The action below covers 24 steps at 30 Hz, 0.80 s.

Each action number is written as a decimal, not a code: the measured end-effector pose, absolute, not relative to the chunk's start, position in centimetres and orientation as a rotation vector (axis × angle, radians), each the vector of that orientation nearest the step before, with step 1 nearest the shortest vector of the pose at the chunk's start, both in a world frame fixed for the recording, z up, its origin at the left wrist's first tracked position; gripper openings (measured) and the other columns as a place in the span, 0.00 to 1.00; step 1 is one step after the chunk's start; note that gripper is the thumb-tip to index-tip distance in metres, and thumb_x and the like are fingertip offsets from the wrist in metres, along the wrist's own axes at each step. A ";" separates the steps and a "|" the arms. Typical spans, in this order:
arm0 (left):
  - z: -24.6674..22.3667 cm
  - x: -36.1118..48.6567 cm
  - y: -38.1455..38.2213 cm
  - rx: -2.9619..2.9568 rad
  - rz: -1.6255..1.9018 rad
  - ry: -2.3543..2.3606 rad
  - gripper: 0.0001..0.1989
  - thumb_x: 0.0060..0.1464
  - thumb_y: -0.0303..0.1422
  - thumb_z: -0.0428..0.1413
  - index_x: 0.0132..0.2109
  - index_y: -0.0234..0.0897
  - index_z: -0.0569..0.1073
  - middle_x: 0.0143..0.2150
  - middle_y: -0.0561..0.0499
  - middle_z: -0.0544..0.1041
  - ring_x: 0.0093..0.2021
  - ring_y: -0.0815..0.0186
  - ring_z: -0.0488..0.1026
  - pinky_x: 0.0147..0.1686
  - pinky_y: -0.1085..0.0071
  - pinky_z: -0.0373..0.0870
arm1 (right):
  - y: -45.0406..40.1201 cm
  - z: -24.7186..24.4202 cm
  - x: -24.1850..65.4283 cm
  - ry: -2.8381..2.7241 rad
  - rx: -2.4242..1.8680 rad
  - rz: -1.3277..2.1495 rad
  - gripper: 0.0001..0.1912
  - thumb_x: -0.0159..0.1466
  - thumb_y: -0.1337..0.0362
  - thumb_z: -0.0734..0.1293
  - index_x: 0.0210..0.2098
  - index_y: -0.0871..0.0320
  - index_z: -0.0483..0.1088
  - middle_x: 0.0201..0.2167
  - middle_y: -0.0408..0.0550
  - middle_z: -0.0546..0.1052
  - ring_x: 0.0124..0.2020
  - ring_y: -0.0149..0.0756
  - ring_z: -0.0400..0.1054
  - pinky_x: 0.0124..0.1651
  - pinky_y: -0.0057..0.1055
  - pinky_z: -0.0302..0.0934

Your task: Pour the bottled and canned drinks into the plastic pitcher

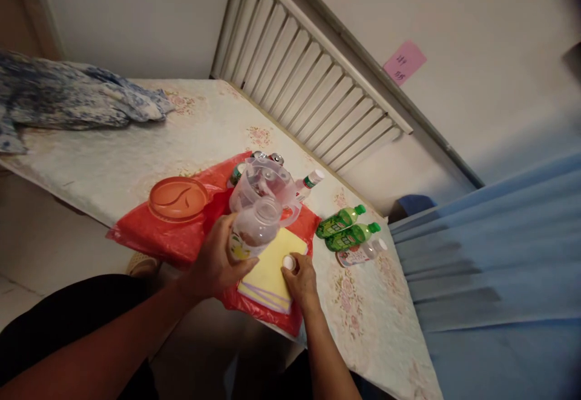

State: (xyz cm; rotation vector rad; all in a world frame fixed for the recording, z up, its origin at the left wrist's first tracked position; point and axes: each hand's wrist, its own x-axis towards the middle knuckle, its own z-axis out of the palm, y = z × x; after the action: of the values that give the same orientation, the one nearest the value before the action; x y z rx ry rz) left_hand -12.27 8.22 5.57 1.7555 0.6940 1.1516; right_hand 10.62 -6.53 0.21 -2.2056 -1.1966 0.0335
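Note:
A clear bottle with a yellow-fruit label (255, 228) is gripped in my left hand (216, 262), its uncapped mouth tilted up and away. Between the thumb and finger of my right hand (302, 276) is a small white cap (289, 262), over a folded yellow cloth (272, 273). Behind the bottle stands a translucent plastic pitcher (245, 185) with its handle to the right. An orange-red round lid (178, 198) lies left of it on a red plastic bag (158, 239).
Two green bottles (340, 221) and a clear labelled bottle (358, 255) lie at the right. Another clear bottle (310, 183) and several cans (276, 159) are behind the pitcher. Patterned fabric (82, 94) lies at the far left of the table (209, 127). A blue curtain (490, 267) hangs at the right.

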 end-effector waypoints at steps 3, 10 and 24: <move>4.6 -10.0 6.9 1.845 1.076 0.511 0.36 0.45 0.34 0.63 0.60 0.42 0.58 0.55 0.43 0.70 0.55 0.48 0.71 0.54 0.54 0.70 | -6.3 0.9 10.3 -1.191 -2.190 0.054 0.12 0.53 0.67 0.69 0.38 0.57 0.74 0.34 0.48 0.74 0.37 0.41 0.68 0.42 0.37 0.65; 3.0 -4.6 5.6 1.912 0.925 0.318 0.36 0.42 0.29 0.62 0.59 0.42 0.61 0.54 0.43 0.71 0.56 0.51 0.70 0.57 0.54 0.67 | -7.6 5.7 11.0 -1.117 -2.068 0.060 0.12 0.54 0.66 0.67 0.39 0.56 0.72 0.37 0.47 0.71 0.34 0.35 0.66 0.36 0.31 0.65; 1.5 -1.5 5.9 1.881 0.860 0.291 0.34 0.42 0.31 0.63 0.58 0.42 0.66 0.56 0.44 0.73 0.57 0.48 0.70 0.58 0.52 0.68 | -8.6 18.3 11.7 -1.690 -2.141 -0.101 0.25 0.59 0.74 0.64 0.55 0.52 0.70 0.51 0.53 0.72 0.49 0.45 0.69 0.50 0.43 0.67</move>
State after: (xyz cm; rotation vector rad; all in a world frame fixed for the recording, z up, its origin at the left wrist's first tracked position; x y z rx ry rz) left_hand -1.48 5.92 1.50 1.8805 0.2911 0.8602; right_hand 11.69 -8.62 18.29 -2.1410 -1.6897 -0.1015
